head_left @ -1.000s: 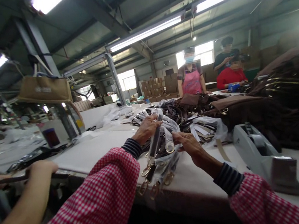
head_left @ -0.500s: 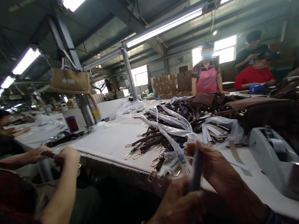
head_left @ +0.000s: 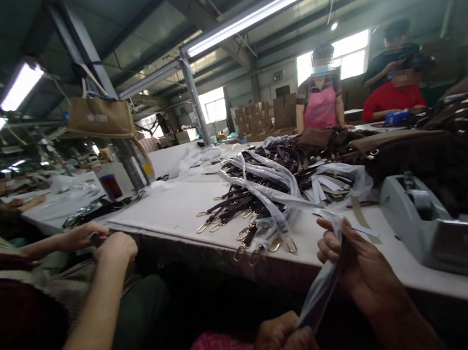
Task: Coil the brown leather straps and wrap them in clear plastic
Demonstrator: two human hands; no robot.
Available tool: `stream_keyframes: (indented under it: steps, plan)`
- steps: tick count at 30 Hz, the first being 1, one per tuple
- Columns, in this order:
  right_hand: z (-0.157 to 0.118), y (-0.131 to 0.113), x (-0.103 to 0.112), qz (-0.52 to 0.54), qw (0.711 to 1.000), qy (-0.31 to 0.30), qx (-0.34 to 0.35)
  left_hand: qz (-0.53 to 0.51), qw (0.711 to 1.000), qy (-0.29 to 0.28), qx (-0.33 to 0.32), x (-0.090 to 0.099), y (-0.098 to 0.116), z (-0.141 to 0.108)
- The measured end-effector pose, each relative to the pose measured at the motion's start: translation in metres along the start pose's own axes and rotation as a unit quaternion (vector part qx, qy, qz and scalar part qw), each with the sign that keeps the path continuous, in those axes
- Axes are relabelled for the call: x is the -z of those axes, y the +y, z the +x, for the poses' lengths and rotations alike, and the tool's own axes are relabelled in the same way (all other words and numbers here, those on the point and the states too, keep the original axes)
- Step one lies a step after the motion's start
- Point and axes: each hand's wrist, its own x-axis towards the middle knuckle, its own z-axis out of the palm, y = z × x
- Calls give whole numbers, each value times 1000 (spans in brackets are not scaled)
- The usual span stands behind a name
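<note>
A strap in clear plastic wrap (head_left: 321,295) runs slantwise between my hands, over the table's front edge. My left hand (head_left: 280,348), low in the view above a pink checked cloth, is closed round its lower end. Up and to the right, my right hand (head_left: 359,255) pinches the upper part between thumb and fingers. Beyond my hands lies a heap of dark straps (head_left: 238,201) with gold clasps (head_left: 239,252) at the table edge. Several plastic-wrapped straps (head_left: 262,182) rest across that heap.
A grey tape dispenser (head_left: 429,231) stands on the white table (head_left: 165,220) at right, beside dark brown bags (head_left: 402,151). A co-worker's hands (head_left: 110,242) are at left. A person in a pink apron (head_left: 319,105) stands across the table.
My hands have moved apart, the left one down and the right one rightward, and more of the wrapped strap shows between them. The camera view has shifted slightly.
</note>
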Motion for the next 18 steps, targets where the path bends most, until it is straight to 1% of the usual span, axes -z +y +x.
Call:
stream_keyframes:
  steps: [1, 3, 5, 8, 11, 14, 16, 18]
  plan:
    - [0, -2, 0, 14, 1000, -1, -7, 8, 1000, 11, -2, 12, 4, 5]
    - [-2, -8, 4, 43, 999, -3, -25, 24, 999, 33, -11, 29, 8, 9]
    - [-5, -15, 11, 64, 997, -2, -36, 37, 997, 58, -22, 39, 7, 5]
    - [-13, -26, 25, 77, 997, 11, -27, 49, 994, 94, -40, 48, 3, -9]
    - [-18, -31, 37, 71, 997, 29, -15, 56, 990, 122, -52, 52, 3, -24]
    - [-20, -27, 44, 60, 997, 46, -24, 61, 986, 145, -60, 51, 9, -31]
    - [-20, -24, 46, 61, 995, 64, -37, 64, 983, 158, -63, 47, 13, -33]
    - [-19, -21, 47, 71, 993, 81, -48, 65, 982, 169, -61, 36, 12, -36]
